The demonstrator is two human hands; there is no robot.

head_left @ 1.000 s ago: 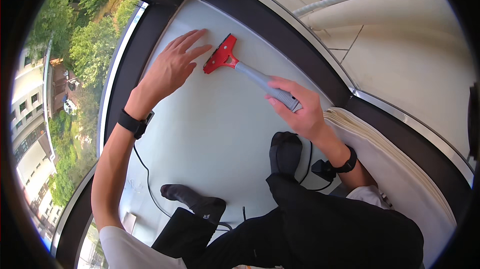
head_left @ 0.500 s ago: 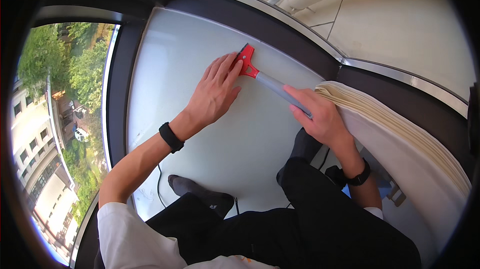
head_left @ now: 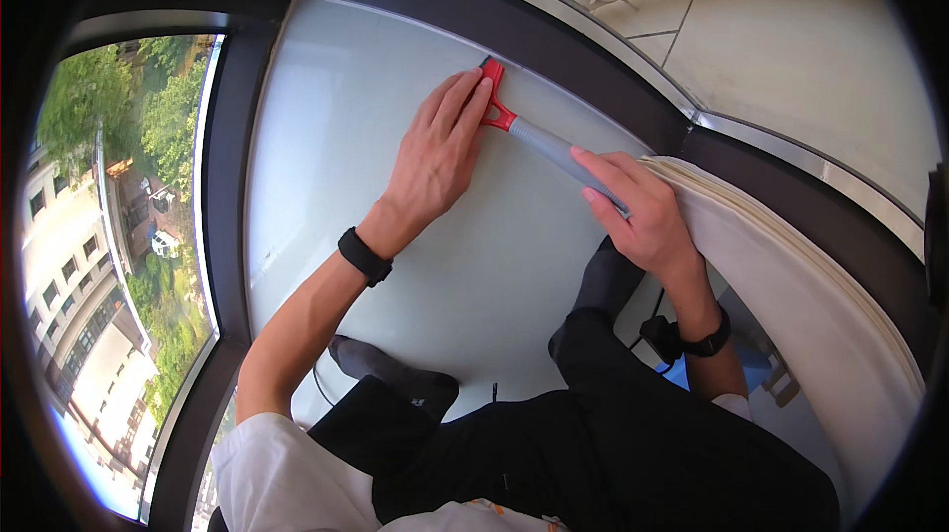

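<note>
A scraper with a red head [head_left: 499, 115] and a grey handle [head_left: 554, 151] lies slantwise over a pale, smooth surface [head_left: 336, 117]. My left hand [head_left: 435, 141] presses its fingers along the red head, close to the dark blade edge, which the fingertips partly cover. Around the handle's lower end my right hand [head_left: 638, 211] is closed, with thumb and fingers on the grip. The blade end rests near the dark frame [head_left: 514, 23] at the surface's far edge.
My feet in dark socks [head_left: 608, 280] are on the pale surface. Folded cream curtain fabric [head_left: 791, 265] hangs at the right. To the left, a window [head_left: 148, 176] shows trees and buildings. A pale tiled floor [head_left: 791, 47] lies beyond the far frame.
Both hands and the scraper have shifted slightly away from me, bringing the blade closer to the far frame. The right hand has also moved a little to the right.
</note>
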